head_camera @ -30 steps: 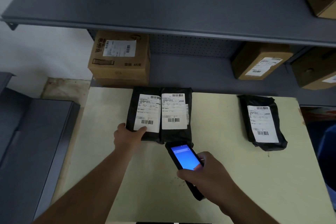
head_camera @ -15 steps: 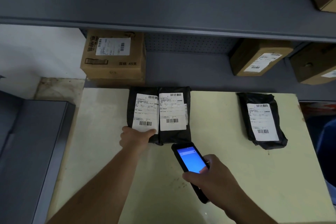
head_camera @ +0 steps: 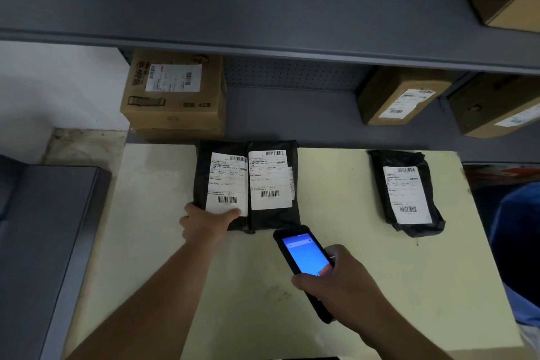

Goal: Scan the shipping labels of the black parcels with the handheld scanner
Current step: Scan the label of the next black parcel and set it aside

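Head view: three parcels lie on the desk [head_camera: 336, 316] — left parcel [head_camera: 204, 178], middle parcel [head_camera: 273, 219] touching it, third parcel [head_camera: 407, 193] well right. Left hand [head_camera: 206, 223] pinches the left parcel's near edge. Right hand [head_camera: 347, 286] grips the scanner [head_camera: 304, 254] — just below the middle parcel.

Two bare forearms in view, no sleeves visible anywhere along them up to the bottom frame edge. Left hand [head_camera: 204, 223] bare: no glove, ring, watch or band visible at the wrist. Right hand [head_camera: 344, 286] also bare: no glove, nothing on the wrist. Both forearms enter from the lower frame edge, the left one long and slim in view, the right one shorter and broader near the lens. Fingernails too small and dim to describe. Lighting is low, so fine marks on the hands cannot be made out. No other body part is clearly visible.
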The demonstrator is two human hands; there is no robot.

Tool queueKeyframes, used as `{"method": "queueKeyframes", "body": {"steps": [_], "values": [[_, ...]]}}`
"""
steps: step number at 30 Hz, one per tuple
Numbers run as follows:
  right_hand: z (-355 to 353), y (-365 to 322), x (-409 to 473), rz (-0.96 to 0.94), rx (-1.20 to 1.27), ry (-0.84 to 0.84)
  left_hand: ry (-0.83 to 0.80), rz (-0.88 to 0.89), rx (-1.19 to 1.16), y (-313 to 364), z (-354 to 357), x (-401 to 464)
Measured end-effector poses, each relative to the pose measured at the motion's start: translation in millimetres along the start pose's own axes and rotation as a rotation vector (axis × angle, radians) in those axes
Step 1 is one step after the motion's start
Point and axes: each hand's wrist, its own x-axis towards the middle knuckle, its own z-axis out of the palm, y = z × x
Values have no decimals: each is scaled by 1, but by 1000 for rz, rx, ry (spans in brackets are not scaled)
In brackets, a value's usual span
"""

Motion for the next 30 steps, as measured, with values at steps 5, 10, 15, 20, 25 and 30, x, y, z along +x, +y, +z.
{"method": "queueKeyframes", "body": {"steps": [5,10,15,20,25,30], "values": [[-1,-2,-4,-1,17,8,-76,8,-139,-8,-14,1],[-1,-4,-7,-19,-2,21,-197,-2,-222,-14,-28,3],[-5,-5,-11,-50,8,7,-322,-18,-376,-15,-43,-2],[-10,-8,-13,-70,0,15,-322,66,-480,-14,-58,-11],[-14,-12,-17,-108,-22,13,-265,148,-605,-15,-65,-16],[-20,-18,-23,-136,-43,15,-289,264,-633,-14,-61,-28]]}}
